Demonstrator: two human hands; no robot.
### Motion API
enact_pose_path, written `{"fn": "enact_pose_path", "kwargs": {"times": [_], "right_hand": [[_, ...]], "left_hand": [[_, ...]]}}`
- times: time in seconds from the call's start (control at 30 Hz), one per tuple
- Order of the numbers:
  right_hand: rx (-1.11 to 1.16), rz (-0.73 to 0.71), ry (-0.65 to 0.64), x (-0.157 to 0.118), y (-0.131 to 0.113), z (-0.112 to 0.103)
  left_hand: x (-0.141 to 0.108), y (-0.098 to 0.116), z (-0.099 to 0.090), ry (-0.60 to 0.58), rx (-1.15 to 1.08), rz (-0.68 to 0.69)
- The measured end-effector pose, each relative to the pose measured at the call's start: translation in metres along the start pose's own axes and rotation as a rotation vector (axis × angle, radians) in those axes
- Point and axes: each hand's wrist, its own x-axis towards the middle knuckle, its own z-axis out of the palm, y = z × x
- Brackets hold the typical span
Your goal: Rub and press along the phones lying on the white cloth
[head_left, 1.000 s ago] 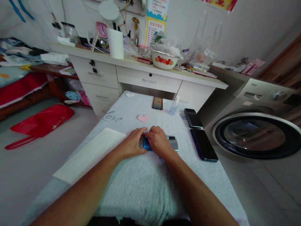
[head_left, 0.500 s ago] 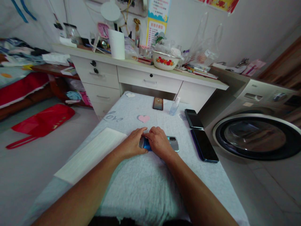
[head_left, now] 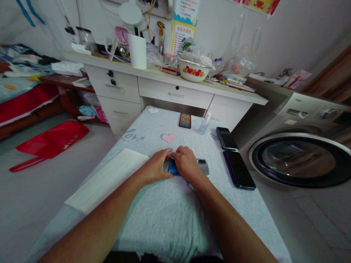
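Note:
A smartphone (head_left: 173,168) lies back up on the cloth-covered table, blue toward its left end and silvery at the right, where its camera block shows. My left hand (head_left: 157,166) holds the phone's left end, thumb on the near edge and fingers at the far edge. Across the middle of the phone lies my right hand (head_left: 188,164), fingers bent and pressed together near the far left corner. Whatever is under those fingers is hidden. Right of the hands are a dark phone (head_left: 240,170) and another phone (head_left: 227,138), both screen up.
Farther back lie a brown-backed phone (head_left: 185,120) and a clear spray bottle (head_left: 204,124). A folded white cloth (head_left: 106,179) is on the left. Beyond the table stands a white desk (head_left: 175,93) with a flowered bowl (head_left: 193,71); a washing machine (head_left: 301,146) is at the right.
My right hand has shifted very slightly over the phone, baring a little more blue. The left hand keeps its hold, and the phone stays in place.

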Motion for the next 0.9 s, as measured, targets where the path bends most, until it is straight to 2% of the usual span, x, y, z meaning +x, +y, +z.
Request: {"fn": "enact_pose_path", "kwargs": {"times": [0.37,0.67,0.9], "right_hand": [[-0.017,0.04,-0.01,-0.0015,0.0035,-0.0021],[-0.012,0.015,0.007,-0.0012,0.0009,-0.0016],[-0.035,0.068,-0.013,-0.0082,0.0084,-0.008]], "left_hand": [[-0.0004,0.0045,-0.0023,-0.028,-0.023,-0.036],[-0.0007,0.0019,-0.0008,0.003,0.021,0.033],[0.0003,0.0017,-0.0021,-0.047,0.029,0.047]]}}
